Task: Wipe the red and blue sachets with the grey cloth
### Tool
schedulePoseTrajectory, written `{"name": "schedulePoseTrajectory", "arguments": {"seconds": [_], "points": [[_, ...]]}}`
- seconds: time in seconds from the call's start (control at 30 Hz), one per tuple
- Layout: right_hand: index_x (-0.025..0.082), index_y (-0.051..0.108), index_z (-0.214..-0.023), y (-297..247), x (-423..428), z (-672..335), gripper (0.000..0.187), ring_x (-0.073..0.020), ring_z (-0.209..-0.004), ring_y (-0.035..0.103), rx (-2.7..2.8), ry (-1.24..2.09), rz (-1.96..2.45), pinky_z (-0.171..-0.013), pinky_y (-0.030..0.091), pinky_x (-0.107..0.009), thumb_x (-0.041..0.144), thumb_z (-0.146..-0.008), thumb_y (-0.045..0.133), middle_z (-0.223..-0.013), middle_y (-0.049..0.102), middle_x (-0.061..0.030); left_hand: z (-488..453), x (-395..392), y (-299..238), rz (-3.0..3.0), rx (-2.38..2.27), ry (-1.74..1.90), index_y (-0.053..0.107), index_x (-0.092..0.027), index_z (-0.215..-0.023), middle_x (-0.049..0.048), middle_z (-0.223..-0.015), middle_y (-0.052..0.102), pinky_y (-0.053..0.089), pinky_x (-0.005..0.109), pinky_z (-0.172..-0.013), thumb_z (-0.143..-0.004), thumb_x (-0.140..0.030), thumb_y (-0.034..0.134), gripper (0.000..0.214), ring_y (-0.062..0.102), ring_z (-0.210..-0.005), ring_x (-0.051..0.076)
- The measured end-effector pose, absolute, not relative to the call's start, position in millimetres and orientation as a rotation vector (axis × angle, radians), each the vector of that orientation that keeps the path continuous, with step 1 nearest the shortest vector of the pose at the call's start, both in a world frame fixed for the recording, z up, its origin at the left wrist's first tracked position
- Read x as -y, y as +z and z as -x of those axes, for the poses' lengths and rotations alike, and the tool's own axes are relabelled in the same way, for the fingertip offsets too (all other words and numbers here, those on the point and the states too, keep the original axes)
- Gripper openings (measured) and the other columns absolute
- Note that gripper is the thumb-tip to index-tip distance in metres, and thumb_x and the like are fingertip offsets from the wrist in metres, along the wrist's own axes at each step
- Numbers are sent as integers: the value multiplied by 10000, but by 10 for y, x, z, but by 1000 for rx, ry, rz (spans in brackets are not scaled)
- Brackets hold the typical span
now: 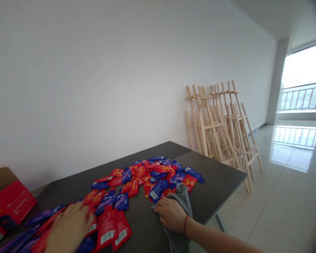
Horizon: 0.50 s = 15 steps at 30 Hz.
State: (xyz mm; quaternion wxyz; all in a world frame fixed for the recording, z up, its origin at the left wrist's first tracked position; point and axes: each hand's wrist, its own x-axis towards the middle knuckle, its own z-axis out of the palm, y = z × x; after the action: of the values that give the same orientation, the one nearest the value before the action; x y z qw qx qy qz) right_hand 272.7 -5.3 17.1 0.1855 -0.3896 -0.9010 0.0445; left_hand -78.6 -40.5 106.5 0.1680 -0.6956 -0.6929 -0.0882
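My right hand (pixel 172 215), with a thin red band at the wrist, rests on a grey cloth (pixel 183 195) near the table's right side. Its fingers are curled onto the fabric, beside a pile of red and blue pouches (pixel 147 172). Over a second spread of pouches (pixel 107 225) at the lower left is my left hand (pixel 71 226). Motion smears its fingers, and whether it holds a pouch cannot be made out. Some pouches lie hidden beneath that hand.
An open red cardboard box (pixel 15 200) stands at the left edge of the dark table (pixel 208 168). Wooden easels (pixel 218 123) lean against the white wall beyond the table's right corner. Shiny tiled floor (pixel 284 182) stretches right towards a window with a railing.
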Motion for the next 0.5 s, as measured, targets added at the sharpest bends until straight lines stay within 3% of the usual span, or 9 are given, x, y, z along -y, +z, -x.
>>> {"name": "schedulePoseTrajectory", "arguments": {"seconds": [0.07, 0.13, 0.2, 0.33, 0.5], "points": [[189, 656, -1106, 164, 51, -2734, 301, -228, -1048, 553, 2539, 121, 1088, -912, 410, -332, 217, -840, 519, -1101, 647, -73, 110, 236, 965, 2193, 1817, -283, 661, -165, -910, 123, -1022, 673, 440, 435, -949, -873, -288, 368, 319, 609, -1001, 271], [192, 659, -1101, 154, 48, -2742, 304, -228, -1027, 560, 2542, 116, 1061, -898, 415, -331, 223, -829, 527, -1086, 652, -70, -507, 38, 777, 2406, 1766, -391, 598, -155, -1150, 117, -1224, 631, 409, 397, -1024, -882, -247, 391, 352, 567, -1159, 237], [194, 665, -1086, 140, 41, -2751, 300, -224, -1006, 567, 2543, 110, 1013, -891, 418, -325, 228, -815, 541, -1086, 655, -63, -955, -147, 576, 2486, 1741, -387, 534, -142, -1263, 129, -1329, 585, 395, 374, -1056, -851, -232, 468, 427, 525, -1244, 229], [195, 672, -1059, 100, 20, -2759, 288, -212, -1029, 566, 2542, 113, 901, -924, 406, -306, 219, -804, 540, -1082, 665, -49, -1276, -368, 365, 2564, 1722, -378, 498, -127, -1312, 148, -1380, 551, 373, 377, -1083, -806, -176, 513, 509, 495, -1290, 236], [198, 678, -1048, 62, 8, -2756, 287, -207, -979, 587, 2529, 130, 927, -910, 418, -310, 203, -802, 531, -1048, 677, -48, -1100, -275, 392, 2542, 1813, -374, 525, -117, -1275, 144, -1292, 610, 413, 357, -1030, -763, -160, 530, 514, 541, -1225, 251]]}}
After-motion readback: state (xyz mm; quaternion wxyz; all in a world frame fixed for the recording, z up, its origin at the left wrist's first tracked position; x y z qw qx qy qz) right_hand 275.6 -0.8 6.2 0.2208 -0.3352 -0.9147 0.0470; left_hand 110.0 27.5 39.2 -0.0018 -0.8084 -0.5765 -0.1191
